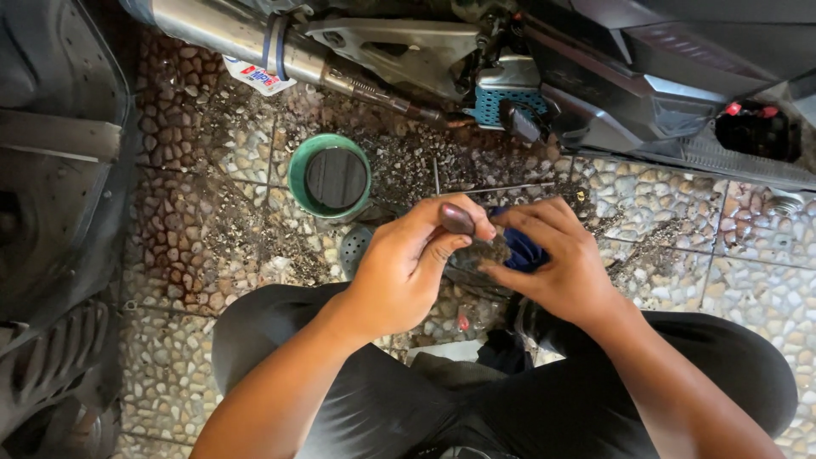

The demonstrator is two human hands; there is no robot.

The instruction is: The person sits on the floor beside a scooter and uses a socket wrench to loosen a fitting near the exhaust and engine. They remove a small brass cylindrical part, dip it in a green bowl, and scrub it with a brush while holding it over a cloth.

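My left hand (406, 263) and my right hand (557, 259) meet in front of me over my knees. Between their fingertips is a small dark, greasy part (483, 251), which both hands grip. A brownish rounded piece (456, 218) sticks up by my left thumb. My right hand also presses a blue cloth (524, 252) against the part. What the part is exactly stays hidden by the fingers and dirt.
A green round container (330, 177) with dark liquid stands on the pebble-tile floor (204, 229). A motorcycle's chrome exhaust pipe (229, 30), silver bracket (408, 51) and dark body panels (654, 93) run along the top. A tyre (51, 170) lies at left.
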